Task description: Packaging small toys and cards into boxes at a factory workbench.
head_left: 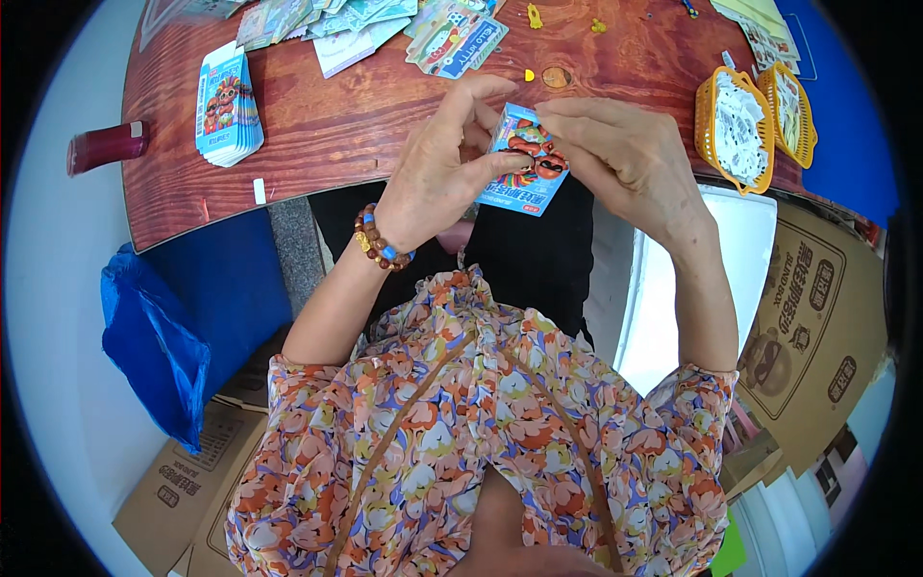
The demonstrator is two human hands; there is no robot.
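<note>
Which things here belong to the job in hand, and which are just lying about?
Likely part of it:
blue box, held by the left fingers
blue printed stack
possibly, yellow basket of packets

Apparently just lying about:
blue bag
dark red cylinder

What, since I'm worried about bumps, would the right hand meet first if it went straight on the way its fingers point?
Probably the blue box: the right hand points leftward, its fingers apparently right at the box's upper edge, though exact contact is unclear from this single view.
</note>
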